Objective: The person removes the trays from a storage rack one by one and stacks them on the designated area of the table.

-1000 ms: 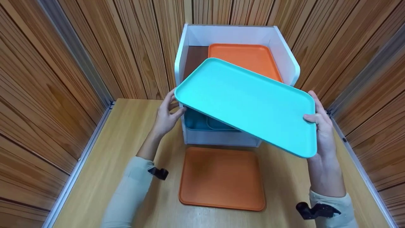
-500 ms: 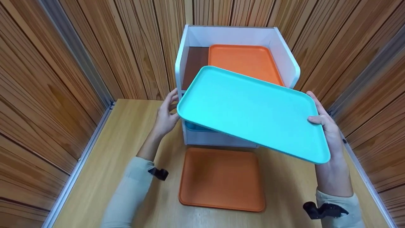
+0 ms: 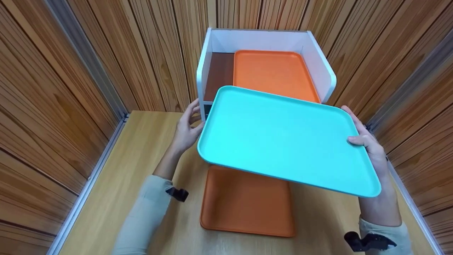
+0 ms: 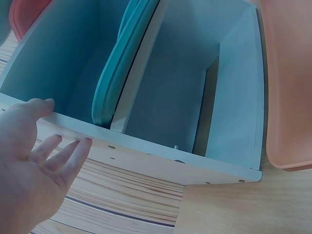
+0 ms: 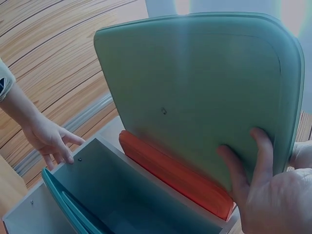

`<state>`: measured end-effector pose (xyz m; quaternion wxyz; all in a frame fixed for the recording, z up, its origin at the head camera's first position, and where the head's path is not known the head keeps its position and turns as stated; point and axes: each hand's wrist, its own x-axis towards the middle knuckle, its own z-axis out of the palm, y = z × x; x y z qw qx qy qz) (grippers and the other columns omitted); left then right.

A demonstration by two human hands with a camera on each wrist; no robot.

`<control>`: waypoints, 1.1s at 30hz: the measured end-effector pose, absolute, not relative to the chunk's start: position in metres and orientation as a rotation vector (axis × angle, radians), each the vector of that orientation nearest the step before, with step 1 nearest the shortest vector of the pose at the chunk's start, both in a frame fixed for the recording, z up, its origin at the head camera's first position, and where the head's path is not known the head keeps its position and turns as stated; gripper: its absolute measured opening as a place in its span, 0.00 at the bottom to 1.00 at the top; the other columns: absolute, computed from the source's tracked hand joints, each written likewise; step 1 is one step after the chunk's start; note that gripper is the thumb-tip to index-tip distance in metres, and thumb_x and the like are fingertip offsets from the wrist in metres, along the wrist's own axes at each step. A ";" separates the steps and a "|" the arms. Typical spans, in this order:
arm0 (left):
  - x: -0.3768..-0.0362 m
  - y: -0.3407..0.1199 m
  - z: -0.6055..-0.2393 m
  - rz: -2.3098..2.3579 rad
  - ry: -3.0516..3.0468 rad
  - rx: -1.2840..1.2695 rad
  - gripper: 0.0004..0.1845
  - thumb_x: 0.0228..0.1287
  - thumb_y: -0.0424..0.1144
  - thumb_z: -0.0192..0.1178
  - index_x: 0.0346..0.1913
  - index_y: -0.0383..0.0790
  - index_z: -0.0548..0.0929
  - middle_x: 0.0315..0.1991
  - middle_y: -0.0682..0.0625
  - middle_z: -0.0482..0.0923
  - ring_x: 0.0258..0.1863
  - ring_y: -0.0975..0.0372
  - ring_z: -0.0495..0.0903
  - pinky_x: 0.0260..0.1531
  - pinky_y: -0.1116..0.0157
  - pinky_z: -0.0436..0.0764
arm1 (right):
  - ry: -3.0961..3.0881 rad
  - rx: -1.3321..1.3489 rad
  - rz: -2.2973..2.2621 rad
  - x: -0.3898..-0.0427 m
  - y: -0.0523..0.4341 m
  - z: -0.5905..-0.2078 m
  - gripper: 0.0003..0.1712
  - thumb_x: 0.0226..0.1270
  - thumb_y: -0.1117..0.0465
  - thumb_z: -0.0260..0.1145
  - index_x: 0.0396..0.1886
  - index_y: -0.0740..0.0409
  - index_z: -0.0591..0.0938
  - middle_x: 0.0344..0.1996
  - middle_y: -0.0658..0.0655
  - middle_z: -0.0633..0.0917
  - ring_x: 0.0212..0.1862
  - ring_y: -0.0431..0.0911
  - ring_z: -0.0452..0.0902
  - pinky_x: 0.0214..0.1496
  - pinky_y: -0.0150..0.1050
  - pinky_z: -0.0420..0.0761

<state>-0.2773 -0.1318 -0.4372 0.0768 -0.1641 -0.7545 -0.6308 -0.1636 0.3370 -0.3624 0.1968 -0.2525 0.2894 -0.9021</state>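
A turquoise tray (image 3: 283,138) hangs tilted in front of the white shelf unit (image 3: 327,76). My right hand (image 3: 373,154) grips its right short edge, thumb on the upper face; the right wrist view shows fingers spread on the underside (image 5: 195,87). With my left hand (image 3: 185,129) I hold the edge of the unit's left side panel, thumb on the inner side and fingers outside in the left wrist view. An orange tray (image 3: 269,69) lies on the unit's top level. More turquoise trays (image 4: 114,80) lie stacked inside on a lower shelf.
Another orange tray (image 3: 247,209) lies on the wooden table (image 3: 152,141) before the unit, its back part covered by the turquoise tray. Wood-patterned walls (image 3: 46,88) close in the back and both sides.
My right hand has drawn the turquoise tray down and to the right, toward the front, so it now overlaps the lower orange tray. My left hand stays at the side panel.
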 end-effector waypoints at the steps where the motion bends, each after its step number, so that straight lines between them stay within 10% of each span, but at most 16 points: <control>1: -0.277 -0.132 -0.437 -1.892 -2.262 -0.488 0.38 0.84 0.30 0.62 0.90 0.43 0.61 0.82 0.34 0.72 0.77 0.36 0.81 0.73 0.35 0.85 | 0.794 -0.715 -2.514 -0.163 0.338 -0.363 0.37 0.89 0.70 0.31 0.90 0.50 0.64 0.84 0.59 0.74 0.80 0.58 0.81 0.71 0.53 0.90; 33: -0.277 -0.132 -0.437 -1.891 -2.263 -0.495 0.38 0.84 0.32 0.63 0.90 0.45 0.62 0.82 0.35 0.72 0.78 0.37 0.80 0.73 0.35 0.85 | 0.753 -0.848 -2.389 -0.140 0.329 -0.372 0.43 0.84 0.74 0.28 0.94 0.52 0.55 0.90 0.59 0.66 0.88 0.57 0.69 0.84 0.56 0.80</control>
